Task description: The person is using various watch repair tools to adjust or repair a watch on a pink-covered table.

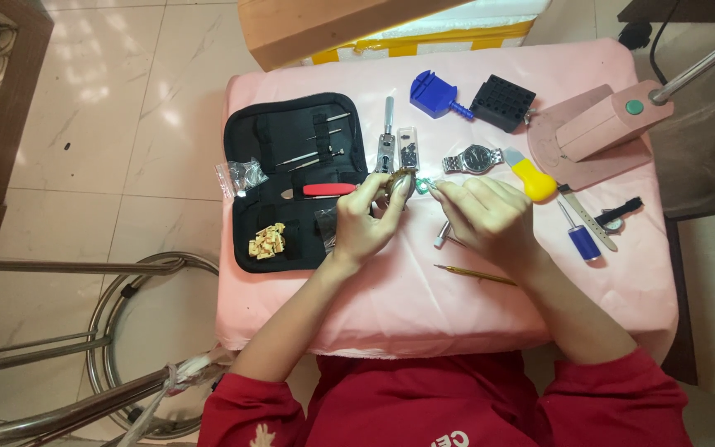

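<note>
My left hand point(366, 217) grips a small watch case point(399, 184) while my right hand point(482, 217) pinches a green tool point(422, 186) against it, work seemingly midway, with the steel wristwatch point(475, 159) untouched on the counter point(424, 306).

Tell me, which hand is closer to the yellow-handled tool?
Right. The right hand sits just beside the yellow-handled tool, not touching it. The left hand is farther off, on the other side, near the black tool case.
</note>
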